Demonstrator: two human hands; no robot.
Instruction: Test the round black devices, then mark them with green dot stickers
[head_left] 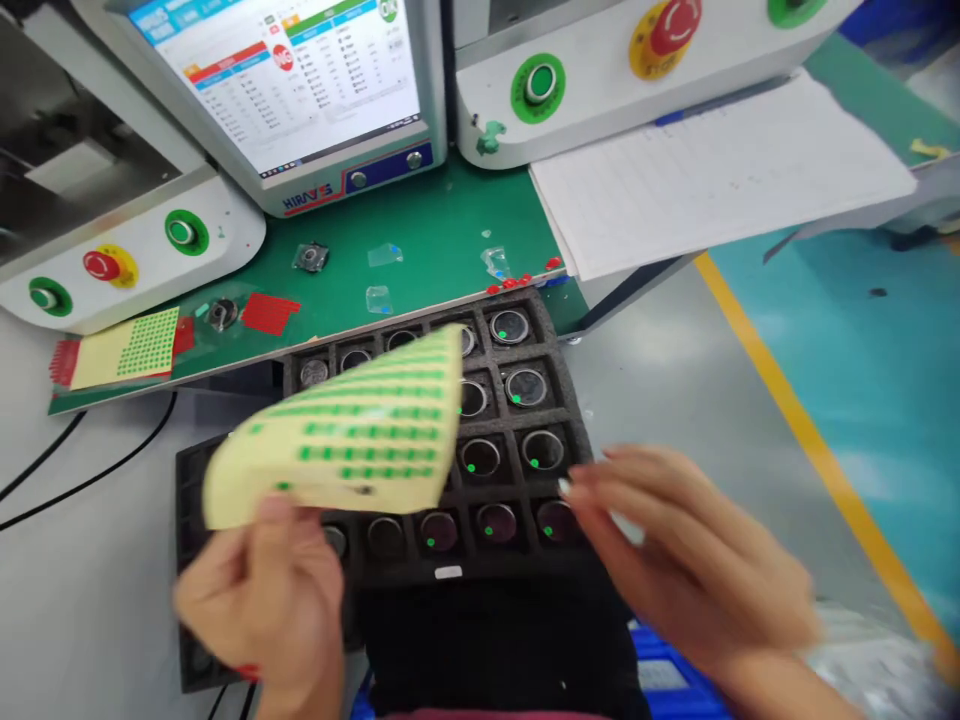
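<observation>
My left hand (270, 595) pinches the lower edge of a curled yellow sticker sheet (405, 490) with rows of green dots. The sheet hangs over a black foam tray (450, 588) and hides part of it. Round, glassy metal-rimmed parts sit in the tray's compartments; several, such as this round part (543, 451), carry a green dot near the rim. Beside the tray's right edge is my right hand (675, 545), blurred, with thumb and fingertips drawn together. Something small and whitish shows at its fingertips, too smeared to name.
A green bench (465, 215) runs behind the tray, carrying a monitor (292, 90) between machines with green and red buttons. Paper sheets (712, 190) overhang its edge at right. Another sticker sheet (146, 345), red stickers (268, 313) and small loose parts lie at left. A second black tray (191, 570) sits underneath.
</observation>
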